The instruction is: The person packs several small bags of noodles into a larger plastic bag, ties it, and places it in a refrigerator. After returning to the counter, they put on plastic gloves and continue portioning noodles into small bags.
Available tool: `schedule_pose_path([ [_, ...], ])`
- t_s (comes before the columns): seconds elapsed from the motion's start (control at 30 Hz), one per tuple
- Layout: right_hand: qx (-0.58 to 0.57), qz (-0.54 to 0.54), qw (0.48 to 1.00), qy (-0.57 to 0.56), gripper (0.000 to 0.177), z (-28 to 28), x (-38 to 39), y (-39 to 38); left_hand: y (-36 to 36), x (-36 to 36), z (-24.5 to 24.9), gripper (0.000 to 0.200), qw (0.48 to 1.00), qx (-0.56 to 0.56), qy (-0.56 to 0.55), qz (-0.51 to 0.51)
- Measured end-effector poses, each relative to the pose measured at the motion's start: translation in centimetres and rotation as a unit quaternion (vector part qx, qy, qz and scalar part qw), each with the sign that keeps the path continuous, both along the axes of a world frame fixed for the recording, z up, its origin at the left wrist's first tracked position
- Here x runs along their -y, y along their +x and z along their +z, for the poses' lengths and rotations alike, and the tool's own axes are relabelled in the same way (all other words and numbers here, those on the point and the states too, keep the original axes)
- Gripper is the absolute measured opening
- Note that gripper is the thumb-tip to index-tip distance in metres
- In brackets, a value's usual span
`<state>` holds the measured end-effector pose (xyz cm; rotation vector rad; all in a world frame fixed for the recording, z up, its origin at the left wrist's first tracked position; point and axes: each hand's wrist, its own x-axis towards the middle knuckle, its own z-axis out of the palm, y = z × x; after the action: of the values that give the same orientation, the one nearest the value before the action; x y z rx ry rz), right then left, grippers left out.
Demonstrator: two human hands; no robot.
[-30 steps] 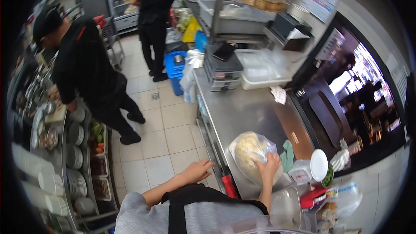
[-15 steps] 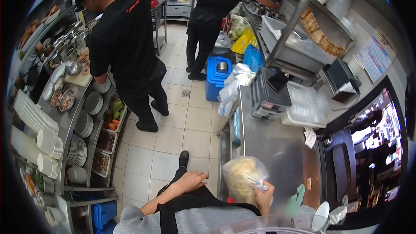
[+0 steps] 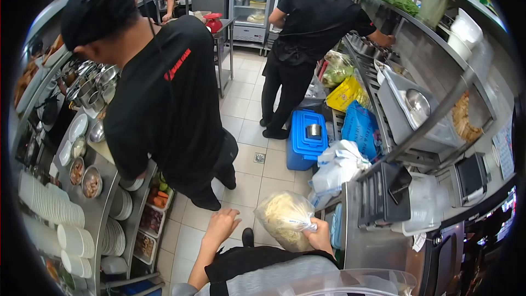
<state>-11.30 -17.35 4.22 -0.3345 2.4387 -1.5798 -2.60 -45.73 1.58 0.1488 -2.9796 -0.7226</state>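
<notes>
A clear plastic bag [image 3: 285, 216] full of pale yellowish, shredded-looking food hangs in front of me over the floor. My right hand [image 3: 319, 234] is closed round its gathered neck. Out to the other side, my left hand [image 3: 222, 226] is held in the air with its fingers apart and nothing in it. It is nearest to the legs of a co-worker in black [image 3: 164, 93]. What exactly the bag contains I cannot make out.
On the left, a steel counter [image 3: 101, 194] bears stacked white bowls [image 3: 76, 239] and bowls of meat [image 3: 92, 182]. A blue cooler box [image 3: 307, 145] and white plastic bags [image 3: 339, 167] stand at right. Another co-worker [image 3: 320, 27] reaches toward the right rack.
I have moved forward along the aisle, closer to both co-workers. The bag has gone from beside the right counter to above the floor. My left hand has lifted away from my body.
</notes>
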Motion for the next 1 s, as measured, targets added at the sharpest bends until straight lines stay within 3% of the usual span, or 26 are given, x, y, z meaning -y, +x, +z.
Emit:
schedule_pose_path([
  [0.13,0.024,-0.060,0.997,-0.042,0.016,-1.5,2.1,-6.5,-6.6,4.1,1.5,0.022,0.999,-0.032,0.003,0.009],
  [0.17,0.048,-0.081,0.991,-0.100,0.020,-1.7,2.8,-8.1,-8.4,4.6,1.9,0.022,0.999,-0.041,0.013,0.005],
  [0.33,0.016,-0.142,0.990,-0.001,0.018,-3.0,5.1,-17.4,-17.1,6.6,3.6,0.023,0.997,-0.051,0.030,-0.045],
  [0.47,-0.056,-0.134,0.986,0.086,0.017,-5.8,6.1,-27.5,-25.4,8.2,4.7,0.023,0.995,-0.058,0.065,-0.046],
  [0.57,-0.054,-0.105,0.983,0.144,0.015,-4.9,8.4,-35.2,-32.7,9.8,4.9,0.023,0.997,-0.024,0.066,-0.020],
  [0.77,-0.094,0.050,0.983,0.147,0.011,-2.6,16.4,-49.4,-46.0,13.8,6.6,0.022,0.998,-0.045,0.039,0.002],
  [0.8,-0.115,0.094,0.979,0.142,0.011,-2.2,18.2,-51.4,-47.6,14.6,7.3,0.037,0.999,0.002,0.051,0.006],
  [0.9,-0.148,0.235,0.954,0.114,0.012,0.7,24.8,-57.0,-52.8,16.5,8.1,0.067,0.994,-0.089,0.065,-0.014],
  [0.93,-0.133,0.286,0.944,0.095,0.014,2.1,27.3,-58.8,-54.5,17.2,7.5,0.090,0.994,-0.089,0.050,-0.028],
  [1.0,-0.135,0.356,0.924,0.028,0.018,2.4,32.3,-62.0,-57.8,18.1,6.9,0.093,0.995,-0.085,0.042,-0.026],
])
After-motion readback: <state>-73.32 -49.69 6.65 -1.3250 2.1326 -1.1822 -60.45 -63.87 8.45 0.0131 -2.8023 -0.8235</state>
